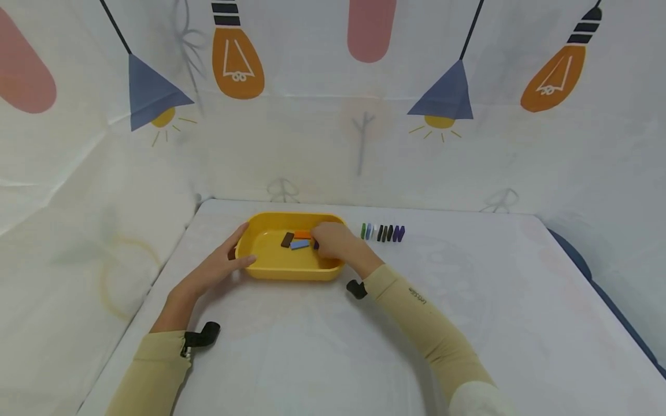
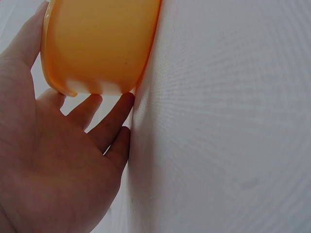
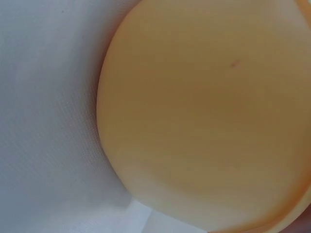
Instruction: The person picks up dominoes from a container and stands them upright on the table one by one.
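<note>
A yellow tray (image 1: 283,274) sits on the white table. My left hand (image 1: 221,266) holds its left end, the thumb at the rim; in the left wrist view the fingertips (image 2: 127,99) touch the outer wall. Inside the tray lie a dark brown block (image 1: 287,240), an orange block (image 1: 302,234) and a light blue block (image 1: 299,245). My right hand (image 1: 337,241) reaches over the right rim with curled fingers and pinches a dark purple block (image 1: 315,245), mostly hidden by the hand. The right wrist view shows mainly the tray's outer wall (image 3: 204,116).
Right of the tray stands a row of several small blocks, among them a green block (image 1: 363,231), a white block (image 1: 374,232), a black block (image 1: 385,233) and a purple block (image 1: 402,233). A patterned white curtain (image 1: 312,144) hangs behind the table (image 1: 312,346).
</note>
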### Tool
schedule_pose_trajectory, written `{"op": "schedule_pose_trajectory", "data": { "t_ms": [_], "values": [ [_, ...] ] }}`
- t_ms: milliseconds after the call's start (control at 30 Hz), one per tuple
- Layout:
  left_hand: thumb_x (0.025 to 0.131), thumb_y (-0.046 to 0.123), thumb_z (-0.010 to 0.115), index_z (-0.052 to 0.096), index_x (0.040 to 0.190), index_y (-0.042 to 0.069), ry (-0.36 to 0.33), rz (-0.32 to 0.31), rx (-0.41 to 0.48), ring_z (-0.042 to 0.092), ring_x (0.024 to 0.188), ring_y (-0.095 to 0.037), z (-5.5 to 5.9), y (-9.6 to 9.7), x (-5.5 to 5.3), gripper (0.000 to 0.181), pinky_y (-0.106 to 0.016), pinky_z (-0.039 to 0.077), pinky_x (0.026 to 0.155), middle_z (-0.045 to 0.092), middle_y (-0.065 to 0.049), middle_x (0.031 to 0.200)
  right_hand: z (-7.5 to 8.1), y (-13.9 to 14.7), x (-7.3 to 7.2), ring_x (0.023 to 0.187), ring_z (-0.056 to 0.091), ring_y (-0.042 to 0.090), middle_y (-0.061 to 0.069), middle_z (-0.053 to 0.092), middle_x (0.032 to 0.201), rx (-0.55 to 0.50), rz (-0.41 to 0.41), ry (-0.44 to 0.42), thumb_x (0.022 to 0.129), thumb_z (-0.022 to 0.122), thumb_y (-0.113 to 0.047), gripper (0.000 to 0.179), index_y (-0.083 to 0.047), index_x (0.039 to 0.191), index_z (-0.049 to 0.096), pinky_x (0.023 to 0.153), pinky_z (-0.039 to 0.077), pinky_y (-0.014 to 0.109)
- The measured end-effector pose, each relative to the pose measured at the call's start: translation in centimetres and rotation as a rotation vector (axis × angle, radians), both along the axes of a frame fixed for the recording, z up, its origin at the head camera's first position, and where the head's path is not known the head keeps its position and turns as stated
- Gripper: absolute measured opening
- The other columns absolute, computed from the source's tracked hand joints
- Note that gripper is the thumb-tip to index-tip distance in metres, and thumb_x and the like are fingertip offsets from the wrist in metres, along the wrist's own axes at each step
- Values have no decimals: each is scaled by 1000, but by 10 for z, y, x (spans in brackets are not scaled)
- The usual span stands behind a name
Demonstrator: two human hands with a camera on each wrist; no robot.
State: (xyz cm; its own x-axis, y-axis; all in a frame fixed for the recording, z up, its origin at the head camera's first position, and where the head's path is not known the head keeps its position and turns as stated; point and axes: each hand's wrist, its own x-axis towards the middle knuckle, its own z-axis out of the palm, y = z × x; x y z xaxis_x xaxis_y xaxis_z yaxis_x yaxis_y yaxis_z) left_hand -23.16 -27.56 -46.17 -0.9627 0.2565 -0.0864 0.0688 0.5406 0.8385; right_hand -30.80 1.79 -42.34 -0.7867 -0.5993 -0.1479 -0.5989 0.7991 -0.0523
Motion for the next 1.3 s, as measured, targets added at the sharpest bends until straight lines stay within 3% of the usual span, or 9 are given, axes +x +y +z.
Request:
{"op": "schedule_pose_trajectory", "data": {
  "t_ms": [200, 433, 833, 1300],
  "values": [
    [95, 46, 61, -1, 158, 42, 5, 0, -8, 6, 155, -35, -1, -1, -1, 89, -67, 14, 119, 0, -1, 170, 0, 1, 1, 77, 52, 17, 1, 59, 87, 38, 12, 6, 93, 59, -13, 6, -14, 98, 63, 68, 40, 27],
    [95, 46, 62, -1, 158, 42, 2, 6, 3, 5, 156, -35, -1, 0, -1, 89, -68, 13, 119, 0, -1, 170, 1, 1, 1, 77, 53, 16, 0, 57, 84, 34, 16, -50, 91, 60, -16, 5, -17, 96, 60, 68, 42, 26],
    [95, 43, 62, 0, 158, 42, -2, 4, 3, 5, 156, -35, 2, 1, 1, 88, -68, 11, 119, 1, 0, 170, -4, 5, -2, 82, 52, 16, -1, 55, 88, -102, 36, -72, 88, 62, -16, 14, -18, 101, 56, 70, 40, 28],
    [95, 44, 62, -1, 158, 41, 10, 0, -13, 6, 155, -37, 1, 1, 0, 89, -68, 12, 119, 1, -2, 170, -4, 15, -7, 79, 52, 15, -1, 54, 85, -392, 52, -102, 87, 67, -14, 18, -19, 93, 51, 68, 40, 29]
  ]
}}
